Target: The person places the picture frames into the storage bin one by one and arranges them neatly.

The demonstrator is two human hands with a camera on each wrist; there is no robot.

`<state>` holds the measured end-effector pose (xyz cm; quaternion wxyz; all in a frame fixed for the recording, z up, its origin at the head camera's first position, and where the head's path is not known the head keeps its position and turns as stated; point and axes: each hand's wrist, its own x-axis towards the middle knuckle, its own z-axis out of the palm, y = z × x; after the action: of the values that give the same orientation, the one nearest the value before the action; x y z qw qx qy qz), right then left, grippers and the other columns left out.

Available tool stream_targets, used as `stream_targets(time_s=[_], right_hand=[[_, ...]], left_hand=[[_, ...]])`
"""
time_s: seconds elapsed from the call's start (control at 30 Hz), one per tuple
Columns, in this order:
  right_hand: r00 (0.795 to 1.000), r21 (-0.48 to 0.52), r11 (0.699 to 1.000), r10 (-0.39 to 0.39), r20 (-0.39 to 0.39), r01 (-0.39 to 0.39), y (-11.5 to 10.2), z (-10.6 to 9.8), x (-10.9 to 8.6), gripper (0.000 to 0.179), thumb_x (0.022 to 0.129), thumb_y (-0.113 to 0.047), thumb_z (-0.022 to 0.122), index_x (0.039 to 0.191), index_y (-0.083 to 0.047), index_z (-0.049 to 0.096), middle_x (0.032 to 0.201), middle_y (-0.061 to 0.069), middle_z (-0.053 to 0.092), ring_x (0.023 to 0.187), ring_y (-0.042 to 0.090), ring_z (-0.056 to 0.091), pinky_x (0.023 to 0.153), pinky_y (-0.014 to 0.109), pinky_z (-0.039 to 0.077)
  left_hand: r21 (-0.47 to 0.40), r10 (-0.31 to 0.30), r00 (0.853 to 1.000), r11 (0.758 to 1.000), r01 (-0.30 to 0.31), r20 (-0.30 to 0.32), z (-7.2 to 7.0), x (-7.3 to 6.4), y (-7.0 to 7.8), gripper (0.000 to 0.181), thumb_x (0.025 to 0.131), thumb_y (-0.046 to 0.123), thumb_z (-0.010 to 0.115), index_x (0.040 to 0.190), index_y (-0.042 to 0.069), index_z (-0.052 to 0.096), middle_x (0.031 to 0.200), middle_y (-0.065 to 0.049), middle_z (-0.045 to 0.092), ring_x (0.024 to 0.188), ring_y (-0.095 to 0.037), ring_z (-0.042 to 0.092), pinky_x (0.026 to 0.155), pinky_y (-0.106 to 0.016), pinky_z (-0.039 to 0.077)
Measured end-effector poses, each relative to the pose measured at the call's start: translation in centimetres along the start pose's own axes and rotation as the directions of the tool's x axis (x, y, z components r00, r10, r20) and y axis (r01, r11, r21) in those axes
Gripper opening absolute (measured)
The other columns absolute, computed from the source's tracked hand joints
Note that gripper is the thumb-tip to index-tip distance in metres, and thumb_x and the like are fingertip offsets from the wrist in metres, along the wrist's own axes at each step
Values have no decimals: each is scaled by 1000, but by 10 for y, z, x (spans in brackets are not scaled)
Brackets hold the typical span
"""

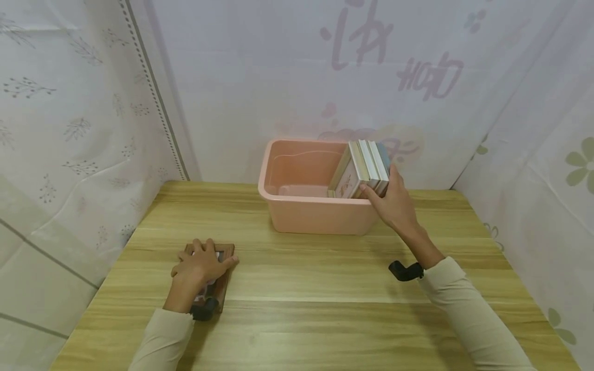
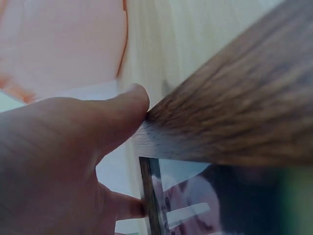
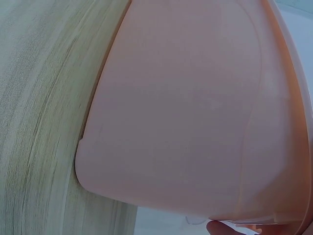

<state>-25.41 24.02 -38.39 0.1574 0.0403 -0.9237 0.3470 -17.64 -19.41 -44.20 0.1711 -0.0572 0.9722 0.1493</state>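
Note:
On the left of the table, my left hand (image 1: 198, 267) spreads over a brown wood-grain picture frame (image 1: 223, 289), its thumb at the right edge and fingers across the left edge. The left wrist view shows the thumb at a corner of the frame (image 2: 230, 103), with a dark glossy picture inside the border. At the right end of a pink plastic bin (image 1: 320, 210), my right hand (image 1: 394, 202) holds a row of small thick books (image 1: 366, 164), thumb in front and fingers behind. They stand tilted inside the bin, with white, cream and blue edges showing.
The bin stands at the back of the wood-grain table (image 1: 297, 319), close to a printed curtain (image 1: 241, 87). More patterned cloth hangs along both sides. A black wrist camera (image 1: 406, 270) sits below the right hand, another (image 1: 204, 309) over the frame's near end.

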Motion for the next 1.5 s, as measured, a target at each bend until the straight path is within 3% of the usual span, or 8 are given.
stream_targets(time_s=[0.2,0.67,0.9,1.0,1.1,1.2,1.33,1.5], right_hand=[[1000,-4,1000,-4,-9,4,0,0,1,99,89,-65,55,160,-14,8,147,24,37,124,43,48,87,63,47],[1000,-5,1000,-3,-12,3,0,2,1,97,90,-64,54,159,-14,9,145,25,38,116,42,52,81,60,49],[1000,-4,1000,-1,-7,1,1,0,0,97,91,-63,53,159,-12,7,147,26,35,120,44,49,85,63,48],[1000,-4,1000,2,-11,-2,1,-1,-1,96,91,-62,53,159,-12,7,148,26,34,122,44,48,86,63,47],[1000,1,1000,1,-13,-1,2,-1,-1,96,91,-62,53,159,-11,8,147,26,35,120,43,49,85,62,48],[1000,-3,1000,4,-12,-4,2,-1,-1,96,91,-62,53,159,-11,8,146,26,36,118,43,50,83,62,48],[1000,-13,1000,9,-9,-9,1,-1,-2,97,90,-64,52,159,-12,7,146,26,36,117,43,51,81,61,49],[1000,-8,1000,0,-14,0,1,0,0,97,90,-64,54,159,-14,9,145,25,38,115,41,52,79,59,51]], left_hand=[[-19,-20,1000,1000,21,19,4,5,1,102,87,67,55,147,-9,21,143,-44,13,125,-78,4,78,-87,30],[-38,-63,998,997,62,-22,5,9,-1,101,87,68,54,145,-9,25,135,-46,15,116,-74,21,71,-80,36],[-71,-15,998,997,10,-65,-3,14,3,102,87,68,52,149,-7,22,140,-46,13,118,-74,23,74,-83,35],[-107,26,992,993,-40,-127,-10,20,7,102,87,67,52,151,-6,20,145,-45,8,122,-73,21,76,-85,33],[-131,60,971,987,-92,-230,-18,25,12,102,87,66,54,153,-3,19,151,-42,4,127,-70,20,78,-85,32],[-150,73,936,980,-131,-344,-27,30,19,103,85,71,54,154,1,22,155,-37,4,130,-67,20,79,-85,31],[-176,92,875,964,-197,-475,-38,32,29,101,83,73,55,152,6,27,157,-31,5,133,-63,18,79,-84,32],[-170,148,787,937,-305,-599,-53,29,44,91,83,61,65,149,9,31,157,-28,8,135,-61,19,83,-80,34]])
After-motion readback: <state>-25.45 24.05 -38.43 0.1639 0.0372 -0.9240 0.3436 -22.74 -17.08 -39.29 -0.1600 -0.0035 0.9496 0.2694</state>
